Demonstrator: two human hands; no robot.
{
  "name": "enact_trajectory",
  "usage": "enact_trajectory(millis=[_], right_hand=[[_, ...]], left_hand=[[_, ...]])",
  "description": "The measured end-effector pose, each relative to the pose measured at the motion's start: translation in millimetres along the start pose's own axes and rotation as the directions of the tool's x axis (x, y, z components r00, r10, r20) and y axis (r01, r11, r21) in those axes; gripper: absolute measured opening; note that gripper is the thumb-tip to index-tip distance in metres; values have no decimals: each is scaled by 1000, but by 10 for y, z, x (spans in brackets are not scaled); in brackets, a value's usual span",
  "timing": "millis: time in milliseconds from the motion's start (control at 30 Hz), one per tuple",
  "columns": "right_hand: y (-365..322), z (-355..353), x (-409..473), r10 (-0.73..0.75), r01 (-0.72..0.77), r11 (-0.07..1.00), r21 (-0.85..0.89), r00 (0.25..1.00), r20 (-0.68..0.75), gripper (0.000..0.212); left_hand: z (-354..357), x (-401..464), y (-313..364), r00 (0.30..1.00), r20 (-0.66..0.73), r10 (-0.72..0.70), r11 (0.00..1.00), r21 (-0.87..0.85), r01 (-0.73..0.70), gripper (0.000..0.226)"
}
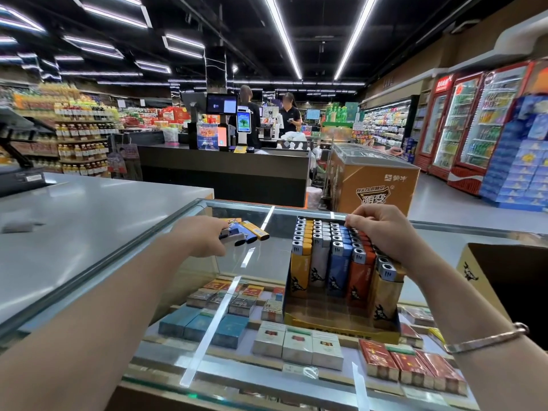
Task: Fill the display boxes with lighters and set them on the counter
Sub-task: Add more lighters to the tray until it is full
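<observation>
- A small bunch of loose lighters (244, 231) is gripped in the left hand (201, 237), kept close so it can be fed over.
- The display box (341, 323) is parked on the glass tabletop (268, 262), nearly full.
- The right hand (378, 229) is curled over the back rows, probably steadying them; an actual pinch can't be made out.

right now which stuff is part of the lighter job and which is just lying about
Job: display box, lighters in it, loose lighters in left hand, right hand, counter.
Lying about: cigarette packs, carton.
</observation>
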State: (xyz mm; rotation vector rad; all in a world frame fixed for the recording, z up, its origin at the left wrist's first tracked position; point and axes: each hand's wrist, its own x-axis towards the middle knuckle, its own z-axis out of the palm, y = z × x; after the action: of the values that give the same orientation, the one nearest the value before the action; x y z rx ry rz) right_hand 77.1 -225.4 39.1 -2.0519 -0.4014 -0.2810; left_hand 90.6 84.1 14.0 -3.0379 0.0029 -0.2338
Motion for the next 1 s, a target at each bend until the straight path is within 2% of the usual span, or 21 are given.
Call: enact_trajectory(millis=[133,233,333,433,500,633,733,867,1000], right_hand=[[3,3,7,-5,5,1000,1,1000,-3,17],[4,7,12,-12,12,1000,2,1000,1,18],[11,9,15,-17,17,1000,0,1000,8,17],[15,6,19,-19,19,1000,12,1000,18,16],[14,3,18,-18,17,1000,20,1000,23,16],[20,4,20,-20,20,1000,22,1000,14,16],[22,6,22,-20,20,1000,20,1000,11,17],[19,5,20,-22,21,1000,19,1000,14,17],[21,5,19,-19,18,1000,17,1000,18,17]], left_hand=[[145,48,-23,963,-259,71,997,52,-60,12],[229,118,-8,943,-302,140,984,149,-99,24],[249,181,16,956,-268,120,992,56,-109,29],[154,224,17,979,-178,99,994,-33,-107,11],[57,231,16,990,-94,107,992,-61,-113,10],[-69,229,84,993,26,117,991,-67,-115,24],[-91,201,146,988,88,125,992,-20,-124,21],[-105,136,159,988,106,109,994,-9,-108,9],[-69,65,132,994,70,86,992,-99,-79,20]])
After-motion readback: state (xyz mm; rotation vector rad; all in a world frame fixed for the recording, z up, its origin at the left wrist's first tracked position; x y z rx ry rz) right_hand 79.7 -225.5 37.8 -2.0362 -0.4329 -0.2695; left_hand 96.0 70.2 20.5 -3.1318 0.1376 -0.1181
